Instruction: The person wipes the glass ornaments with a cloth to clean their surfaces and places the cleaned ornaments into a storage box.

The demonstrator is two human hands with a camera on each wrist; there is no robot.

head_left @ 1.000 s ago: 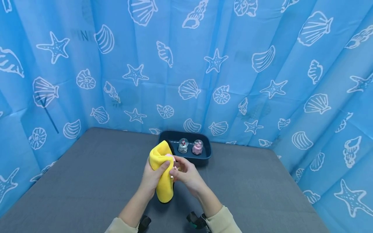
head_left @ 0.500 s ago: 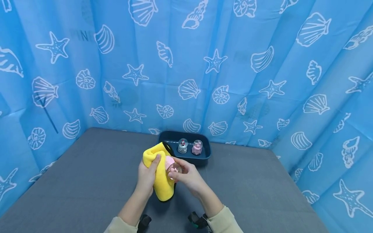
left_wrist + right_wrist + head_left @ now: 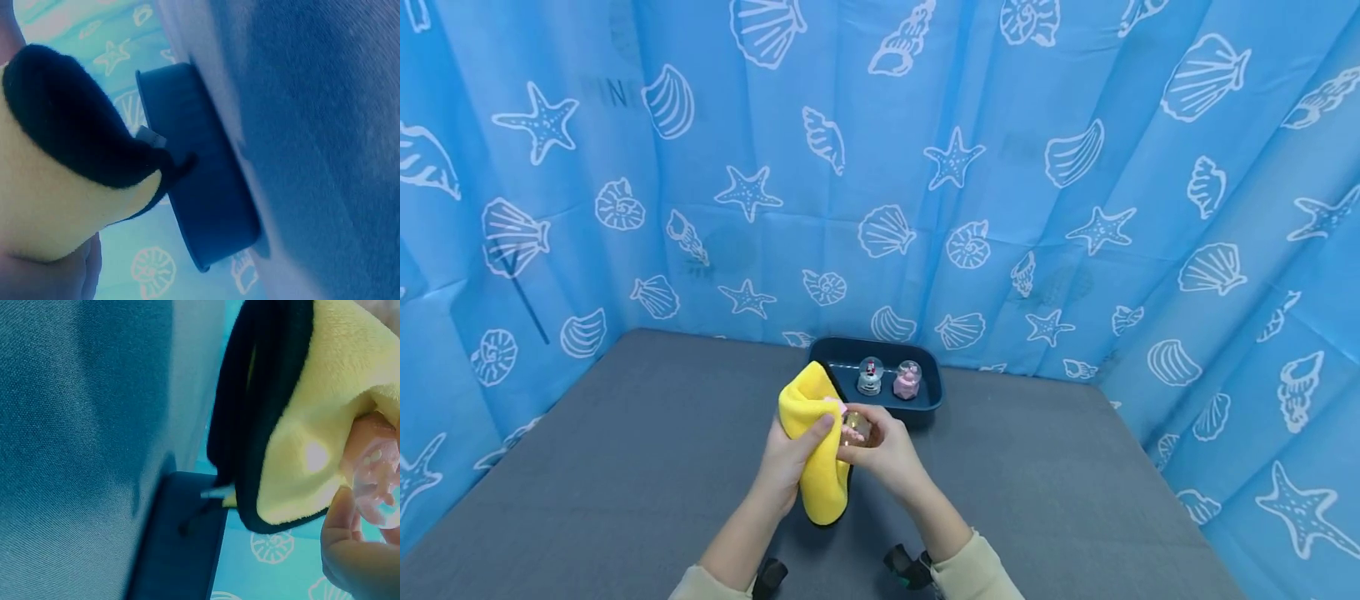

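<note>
A folded yellow cloth with a black edge is gripped by my left hand, thumb on top. The cloth wraps the pink base of a small snow globe, leaving little of the base in view. My right hand holds the globe's clear dome between thumb and fingers. In the right wrist view, pink figures show inside the globe, beside the cloth and my right fingertips. The left wrist view has the cloth hiding the globe and most of my left hand.
Behind my hands, a dark blue tray stands on the grey table. In it are a white snow globe and a pink one. A blue shell-print curtain encloses the table's back and sides.
The left hand and cloth shift left, baring the pink base, then come back right and cover most of it again. The globe turns a little in the right fingers.
</note>
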